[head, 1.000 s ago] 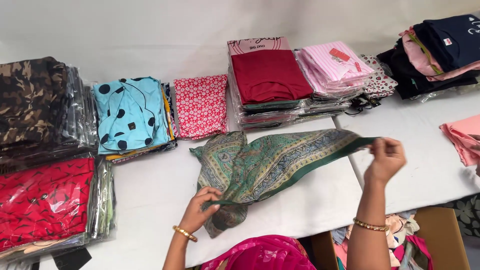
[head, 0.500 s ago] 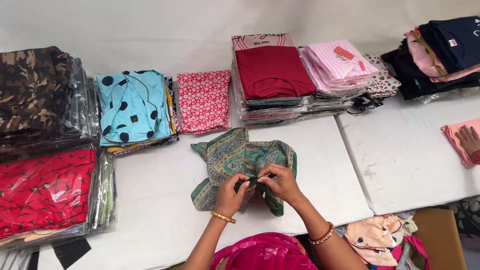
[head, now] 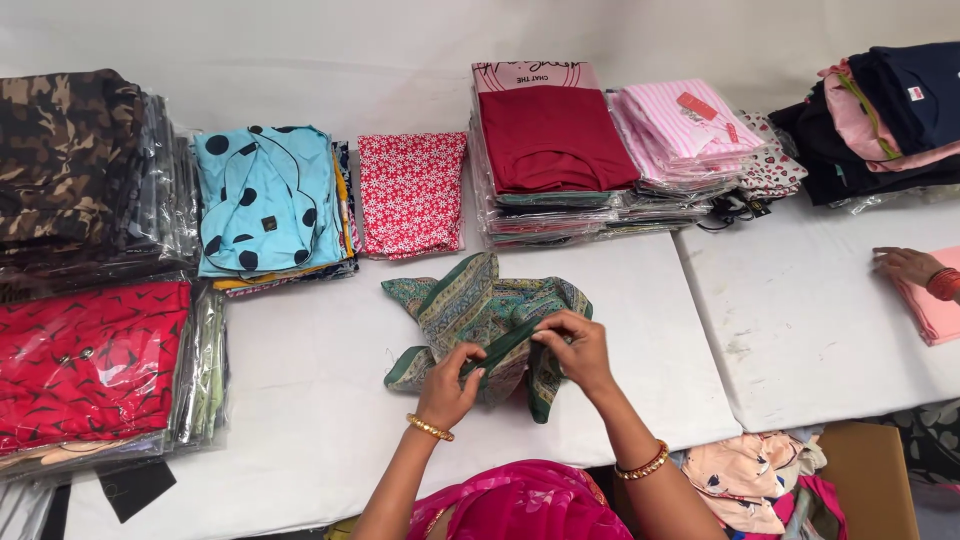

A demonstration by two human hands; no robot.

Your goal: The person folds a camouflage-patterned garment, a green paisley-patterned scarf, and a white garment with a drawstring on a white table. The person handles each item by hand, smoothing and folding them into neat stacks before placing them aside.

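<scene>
Pinching a green patterned scarf (head: 480, 315) from both sides: left hand (head: 448, 385) and right hand (head: 572, 350) fingers clamped on its folded edge. Scarf lies bunched mid-tabletop (head: 300, 400), just below the red floral fabric (head: 412, 192). Another person's hand (head: 905, 265) rests on pink cloth (head: 935, 310), far right.

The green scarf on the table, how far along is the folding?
Partly done. The green scarf lies gathered into a rough bundle on the white table, with corners sticking out, not a flat fold. In hand: the left hand and right hand both pinch a band of it at the front edge. Left: flattening it to match the neat stacks, such as the red flowered cloth behind.
</scene>
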